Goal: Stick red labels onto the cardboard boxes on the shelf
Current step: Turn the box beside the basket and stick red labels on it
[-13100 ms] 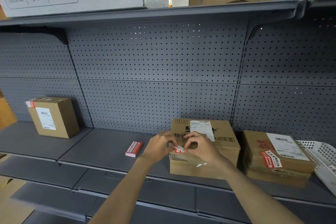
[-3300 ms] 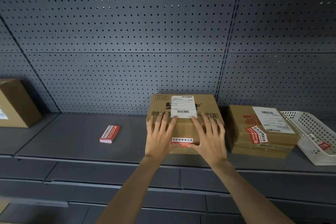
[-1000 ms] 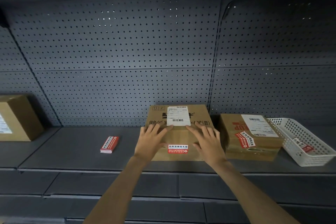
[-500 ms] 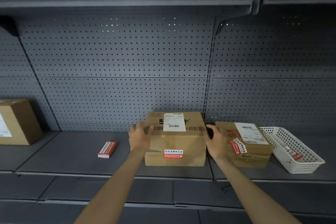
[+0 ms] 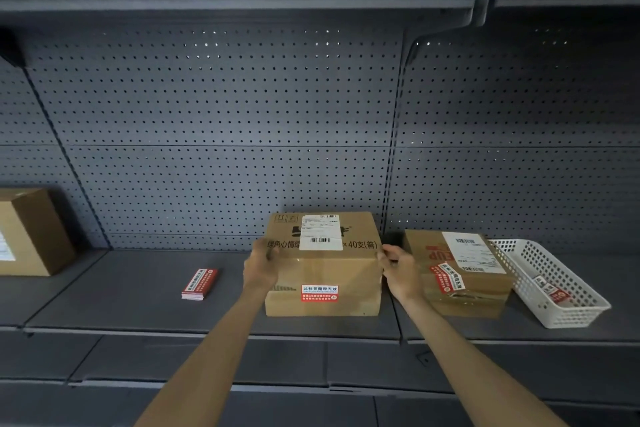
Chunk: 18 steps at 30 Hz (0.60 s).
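A cardboard box stands on the grey shelf, with a white shipping slip on top and a red label stuck low on its front face. My left hand grips its left side and my right hand grips its right side, both near the top front edge. A stack of red labels lies on the shelf left of the box. A second box bearing a red label stands just to the right. A third box is at the far left.
A white perforated basket with label scraps in it sits at the far right. A perforated grey back panel rises behind. The upper shelf carries a white paper carton and more cardboard boxes.
My hands slid off the box's top and front onto its two sides. The view tilted up, so the upper shelf shows now. The red label stays stuck on the front.
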### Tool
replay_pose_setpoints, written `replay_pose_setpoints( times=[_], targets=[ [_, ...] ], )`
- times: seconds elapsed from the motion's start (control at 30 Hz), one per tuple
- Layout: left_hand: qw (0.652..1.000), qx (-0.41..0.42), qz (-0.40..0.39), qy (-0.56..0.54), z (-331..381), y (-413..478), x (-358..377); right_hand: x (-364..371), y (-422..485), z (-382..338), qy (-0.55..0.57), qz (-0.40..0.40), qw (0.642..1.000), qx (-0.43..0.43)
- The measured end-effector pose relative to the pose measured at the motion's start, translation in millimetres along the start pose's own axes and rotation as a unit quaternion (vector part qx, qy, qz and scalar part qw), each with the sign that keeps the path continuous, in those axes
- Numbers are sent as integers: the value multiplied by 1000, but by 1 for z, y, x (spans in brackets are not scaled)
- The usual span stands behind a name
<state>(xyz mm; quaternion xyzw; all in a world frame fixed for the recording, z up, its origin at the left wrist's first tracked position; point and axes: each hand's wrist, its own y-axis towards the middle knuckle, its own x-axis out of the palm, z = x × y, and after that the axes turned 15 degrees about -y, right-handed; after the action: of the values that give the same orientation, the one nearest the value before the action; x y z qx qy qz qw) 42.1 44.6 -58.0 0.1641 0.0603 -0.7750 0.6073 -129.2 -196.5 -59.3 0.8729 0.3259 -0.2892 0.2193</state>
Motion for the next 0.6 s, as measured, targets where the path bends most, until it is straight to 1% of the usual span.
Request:
replay_pose_setpoints(
  times=[0.07,0.1,0.17,0.2,0.3,0.4,0.47,0.6],
  targets=[
    [999,9,15,33,3,-3,2,-3,2,4,17,-20,1000,3],
    [996,15,32,80,7,-6,4,-6,3,6,25,-33,999,2],
    [977,66,63,191,20,-15,13,-16,4,13,33,-56,998,-6],
    [969,104,66,215,27,-20,18,-22,5,16,35,-67,997,-11],
    [960,181,19,214,48,-27,47,-49,9,30,32,-89,995,-26],
    [960,228,-44,158,61,-31,75,-75,10,36,17,-97,995,-35],
    [951,267,-69,139,75,-38,98,-94,14,46,1,-88,995,-40],
    [926,330,-98,157,103,-62,148,-134,30,75,-29,-62,996,-49]
  ],
)
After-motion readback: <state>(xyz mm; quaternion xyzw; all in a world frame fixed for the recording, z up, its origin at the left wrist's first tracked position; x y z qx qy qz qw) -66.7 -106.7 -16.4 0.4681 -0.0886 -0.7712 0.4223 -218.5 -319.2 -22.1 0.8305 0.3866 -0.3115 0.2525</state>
